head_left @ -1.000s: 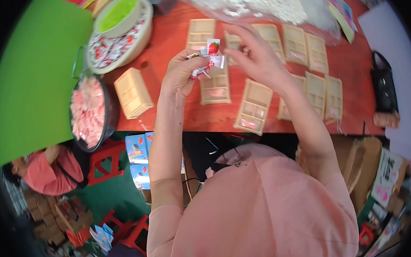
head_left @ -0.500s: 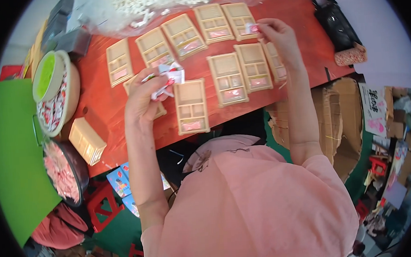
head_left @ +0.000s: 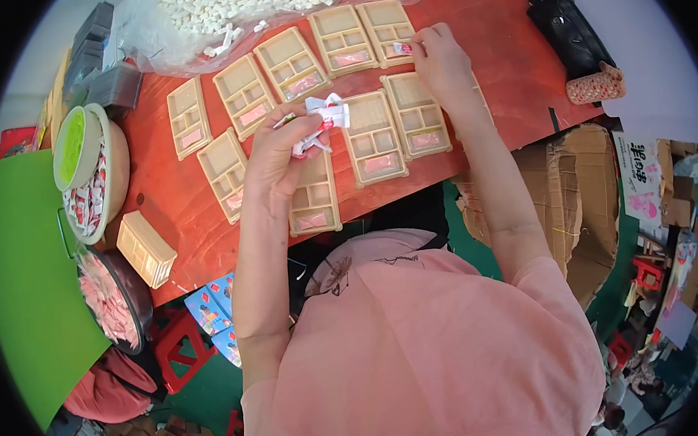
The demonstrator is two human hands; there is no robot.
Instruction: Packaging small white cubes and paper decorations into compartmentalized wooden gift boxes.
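1. Here, the left hand (head_left: 275, 149) has its fingers clamped on a bunch of white-and-red sachets (head_left: 330, 122), held above the table (head_left: 480, 10).
2. The right hand (head_left: 440, 59) has its fingertips at the lower compartments of the far-right tray (head_left: 383, 12), just beside a small sachet (head_left: 401, 48) lying there; whether they are together on it or apart, I cannot tell.
3. The left hand and its bunch cover the upper part of the near tray (head_left: 313, 198); the right forearm hides most of another tray at its side.
4. Other beige trays stand around them, pink packets (head_left: 253, 114) in their end compartments.
5. Beyond the trays, a clear plastic bag (head_left: 142, 35) of white pieces takes up the far edge.
6. To the left are a stack of trays (head_left: 144, 245), a cream basin (head_left: 120, 180) of sachets with a green-filled bowl (head_left: 81, 164) over it, and a dark tub (head_left: 136, 301) of pink packets.
7. To the right, a black handbag (head_left: 565, 33) lies near a knitted pouch (head_left: 595, 85).
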